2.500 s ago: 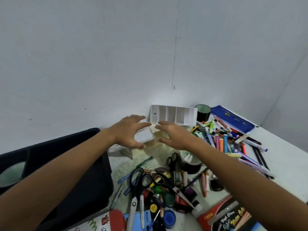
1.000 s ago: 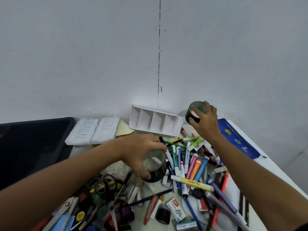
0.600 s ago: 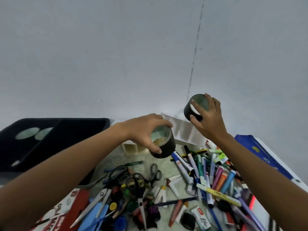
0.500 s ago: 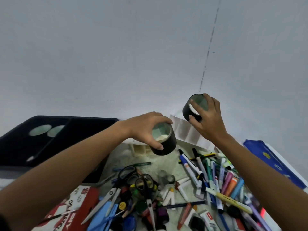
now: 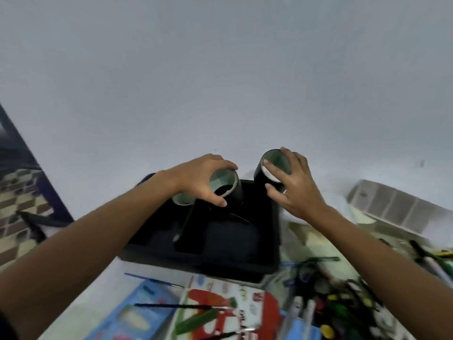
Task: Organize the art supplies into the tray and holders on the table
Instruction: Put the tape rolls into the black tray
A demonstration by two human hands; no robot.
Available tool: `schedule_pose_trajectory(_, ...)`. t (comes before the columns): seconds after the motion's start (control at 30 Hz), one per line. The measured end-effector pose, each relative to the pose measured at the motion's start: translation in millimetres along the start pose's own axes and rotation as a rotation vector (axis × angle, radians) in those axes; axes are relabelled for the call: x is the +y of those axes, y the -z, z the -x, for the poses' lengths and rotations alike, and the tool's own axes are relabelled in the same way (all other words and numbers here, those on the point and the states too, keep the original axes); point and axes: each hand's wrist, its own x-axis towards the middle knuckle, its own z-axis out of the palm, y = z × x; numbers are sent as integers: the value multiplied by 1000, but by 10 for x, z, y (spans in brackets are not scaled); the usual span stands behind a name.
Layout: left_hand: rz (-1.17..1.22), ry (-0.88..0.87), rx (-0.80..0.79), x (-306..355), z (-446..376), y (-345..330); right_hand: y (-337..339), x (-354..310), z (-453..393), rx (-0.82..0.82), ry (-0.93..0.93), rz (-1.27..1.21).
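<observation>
The left hand (image 5: pixel 196 179) is gripping one black cup holder (image 5: pixel 226 186) from above, fingers and thumb curled round its rim, and the right hand (image 5: pixel 291 185) is gripping a second black cup holder (image 5: pixel 263 168) the same way — thumb hooking over the lip into the mouth, fingers wrapping the far wall. Both holders are hovering upright over the far end of the black tray (image 5: pixel 245 263), the left one over its back part, the right one just above its far right corner; a third round holder (image 5: pixel 182 200) is already sitting in the tray beneath the left wrist. These look like thin-walled rigid cylinders, empty and therefore light, so a rim pinch is probably enough, though the smooth dark wall may be slippery and an open-topped cup tips easily if set down on an edge — holding it near the lip and lowering it level seems the safest way. To the right, a white divided organizer (image 5: pixel 392 209) is lying near a blurred heap of pens and scissors (image 5: pixel 343 290).
</observation>
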Motion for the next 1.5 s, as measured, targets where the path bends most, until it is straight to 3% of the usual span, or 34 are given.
schedule_pose_trajectory(0.2, -57, 90, -34, -1167, 893, 270, -917, -1151, -460, -138, 64, -98)
schedule_pose_trajectory(0.4, -58, 134, -97, -1618, 1202, 194, -1307, -1699, -554, -307, 90, -102)
schedule_pose_trajectory(0.6, -39, 126, -150, -1786, 1335, 45, -1504, -1830, -463, -450, 25, -86)
schedule_pose_trajectory(0.93, -218, 114, -334, -1708, 1241, -312, -1648, -1855, -518, -957, -91, 18)
schedule_pose_trajectory(1.13, -255, 100, -348, -1734, 1228, -529, -1710, -1857, -502, -1024, 52, 222)
schedule_pose_trajectory(1.27, -292, 98, -271, -1714, 1210, -569, -1754, -1893, -553, -1042, 73, 389)
schedule_pose_trajectory(1.5, -533, 77, -182, -1670, 1187, -600, -1819, -1941, -546, -937, 46, 550)
